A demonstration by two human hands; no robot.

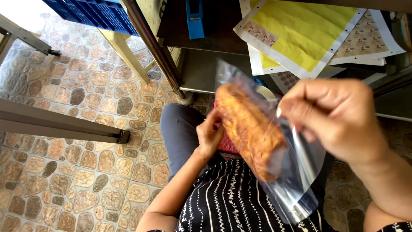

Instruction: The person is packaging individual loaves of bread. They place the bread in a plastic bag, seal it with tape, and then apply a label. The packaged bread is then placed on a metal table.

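A clear plastic bag (296,172) holding an orange-brown fried snack (249,129) is pinched at its edge by the closed fingers of the right hand (339,120), right of centre in the frame. The left hand (210,135) is seen at centre, fingers curled against the lower left side of the bag; whether it truly grips cannot be told. Yellow sheets (304,34) are noted at upper right, a blue crate (94,13) at upper left, pebble-patterned floor (64,172) across the left.
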